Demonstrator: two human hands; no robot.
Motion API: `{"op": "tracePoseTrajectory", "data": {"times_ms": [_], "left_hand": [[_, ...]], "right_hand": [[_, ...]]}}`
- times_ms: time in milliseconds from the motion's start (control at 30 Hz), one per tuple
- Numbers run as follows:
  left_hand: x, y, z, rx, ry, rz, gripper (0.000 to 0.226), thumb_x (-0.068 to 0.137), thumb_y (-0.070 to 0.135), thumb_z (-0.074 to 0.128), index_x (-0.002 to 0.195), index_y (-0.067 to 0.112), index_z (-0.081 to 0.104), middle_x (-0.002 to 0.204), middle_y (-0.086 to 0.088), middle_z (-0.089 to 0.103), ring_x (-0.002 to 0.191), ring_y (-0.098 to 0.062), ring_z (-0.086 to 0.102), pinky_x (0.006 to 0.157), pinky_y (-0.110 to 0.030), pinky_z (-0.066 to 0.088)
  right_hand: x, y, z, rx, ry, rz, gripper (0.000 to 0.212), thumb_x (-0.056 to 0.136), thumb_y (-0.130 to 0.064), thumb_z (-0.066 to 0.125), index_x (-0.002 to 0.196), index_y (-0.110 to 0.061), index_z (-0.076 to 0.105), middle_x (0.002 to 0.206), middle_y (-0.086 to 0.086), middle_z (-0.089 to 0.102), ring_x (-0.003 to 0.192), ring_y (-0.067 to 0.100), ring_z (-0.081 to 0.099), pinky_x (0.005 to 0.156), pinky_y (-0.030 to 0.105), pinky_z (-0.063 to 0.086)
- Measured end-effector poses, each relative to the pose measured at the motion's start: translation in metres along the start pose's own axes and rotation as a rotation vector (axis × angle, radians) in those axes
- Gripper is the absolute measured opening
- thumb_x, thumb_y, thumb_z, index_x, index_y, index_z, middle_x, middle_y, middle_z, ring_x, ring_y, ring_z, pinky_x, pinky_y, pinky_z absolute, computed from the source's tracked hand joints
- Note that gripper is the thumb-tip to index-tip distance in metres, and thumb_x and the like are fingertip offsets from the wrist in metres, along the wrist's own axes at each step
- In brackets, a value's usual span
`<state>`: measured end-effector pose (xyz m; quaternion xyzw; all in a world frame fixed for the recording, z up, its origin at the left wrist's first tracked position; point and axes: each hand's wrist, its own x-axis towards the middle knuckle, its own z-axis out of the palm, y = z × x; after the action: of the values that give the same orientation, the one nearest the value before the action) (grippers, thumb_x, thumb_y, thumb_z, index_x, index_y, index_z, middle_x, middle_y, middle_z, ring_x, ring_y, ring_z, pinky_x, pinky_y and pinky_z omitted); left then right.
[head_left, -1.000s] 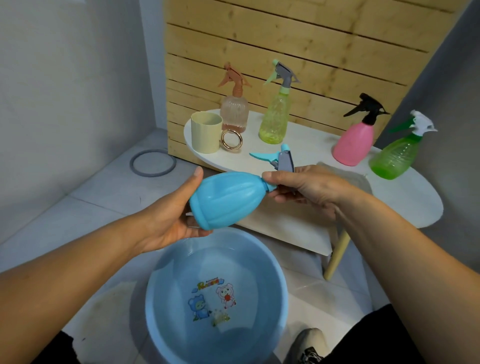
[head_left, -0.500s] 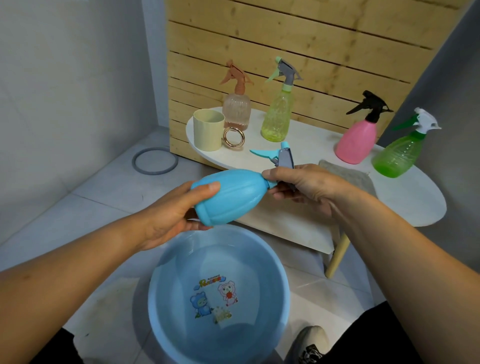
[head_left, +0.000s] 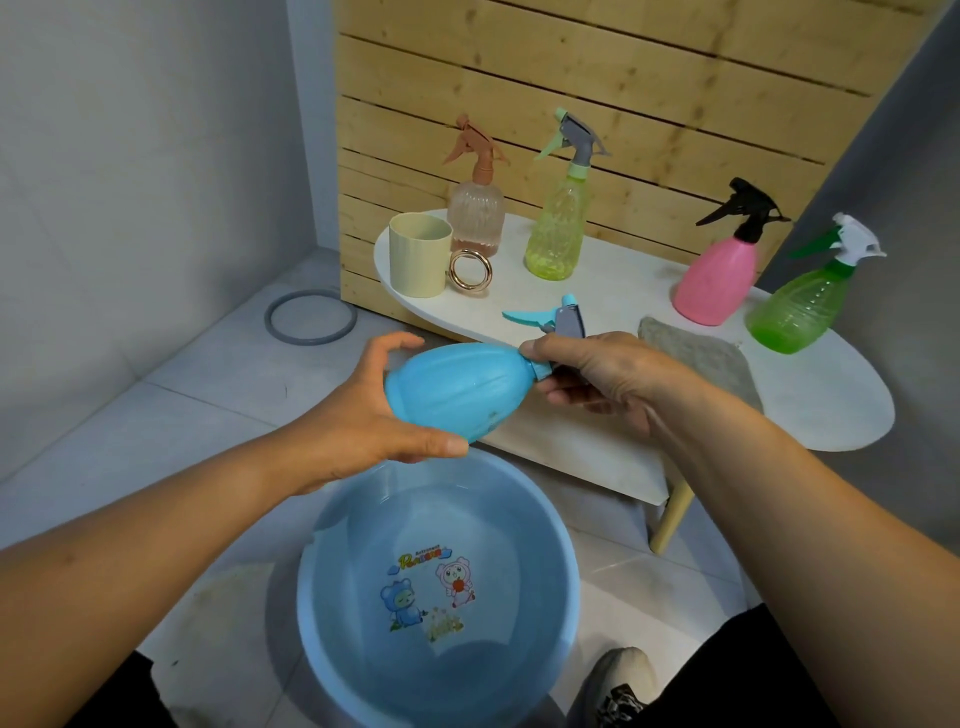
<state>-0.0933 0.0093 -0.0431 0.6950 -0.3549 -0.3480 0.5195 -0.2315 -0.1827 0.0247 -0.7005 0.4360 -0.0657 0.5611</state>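
Currently the blue spray bottle (head_left: 462, 389) lies on its side in the air, just above the far rim of the blue basin (head_left: 575, 582). The basin stands on the floor tiles and appears to hold shallow water over a cartoon print.

Hands:
- My left hand (head_left: 363, 426) cups the bottle's fat base end, with the thumb under it and the fingers curled over the top.
- My right hand (head_left: 608, 379) is clenched round the neck, right below the trigger head (head_left: 563, 319), which sticks up with its lever pointing left.

Progress, my reading:
- Done: the bottle is lifted and positioned over the basin, with one hand gripping each end.
- Not done: the trigger head still looks seated on the neck, with no gap visible. I cannot tell whether the thread has loosened at all.
- Left: twist the head free, dip or fill the body from the basin, and screw the head back on.

Beyond the basin is the white table (head_left: 831, 405). It carries a peach bottle (head_left: 475, 213), a yellow-green bottle (head_left: 558, 234), a pink bottle (head_left: 719, 280), a green bottle (head_left: 800, 312), a cream cup (head_left: 420, 260) and a grey cloth (head_left: 701, 353). All four bottles stand upright with their heads on. From here I cannot tell whether they have been filled.
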Motion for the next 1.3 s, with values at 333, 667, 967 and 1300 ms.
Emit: {"op": "tracePoseTrajectory", "data": {"times_ms": [333,667,967,1300], "left_hand": [[0.013,-0.006,-0.007,-0.228,-0.063,-0.103,0.050,0.083,0.065,0.055,0.123,0.036,0.061,0.120,-0.002,0.067,0.107,-0.019,0.069,0.090,-0.049,0.060],[0.007,0.004,-0.002,-0.103,-0.132,-0.084,0.103,0.049,0.040,0.100,0.136,0.041,0.045,0.127,0.001,0.052,0.111,-0.021,0.065,0.073,-0.037,0.063],[0.012,-0.003,-0.013,-0.330,-0.219,-0.157,0.054,0.083,0.043,0.069,0.133,0.025,0.061,0.124,-0.007,0.071,0.114,-0.022,0.069,0.085,-0.041,0.060],[0.024,-0.010,-0.018,-0.360,-0.094,-0.122,0.074,0.071,0.034,0.090,0.135,0.020,0.058,0.124,-0.005,0.072,0.114,-0.023,0.070,0.093,-0.041,0.059]], "right_hand": [[0.004,0.002,-0.005,-0.036,-0.062,-0.060,0.025,0.075,-0.032,0.084,0.091,-0.018,0.072,0.087,0.005,0.077,0.077,0.015,0.066,0.083,0.034,0.037],[0.009,0.005,-0.002,-0.018,0.009,-0.022,0.026,0.076,-0.032,0.083,0.091,-0.015,0.072,0.076,0.003,0.074,0.060,0.012,0.064,0.073,0.030,0.037],[0.018,-0.003,-0.024,0.069,0.065,-0.134,0.023,0.080,-0.031,0.080,0.096,-0.021,0.068,0.082,0.000,0.077,0.074,0.014,0.067,0.071,0.032,0.036],[0.064,0.013,-0.072,0.250,0.287,0.016,0.029,0.086,-0.038,0.072,0.102,-0.014,0.069,0.081,0.000,0.073,0.055,0.009,0.058,0.056,0.023,0.045]]}}
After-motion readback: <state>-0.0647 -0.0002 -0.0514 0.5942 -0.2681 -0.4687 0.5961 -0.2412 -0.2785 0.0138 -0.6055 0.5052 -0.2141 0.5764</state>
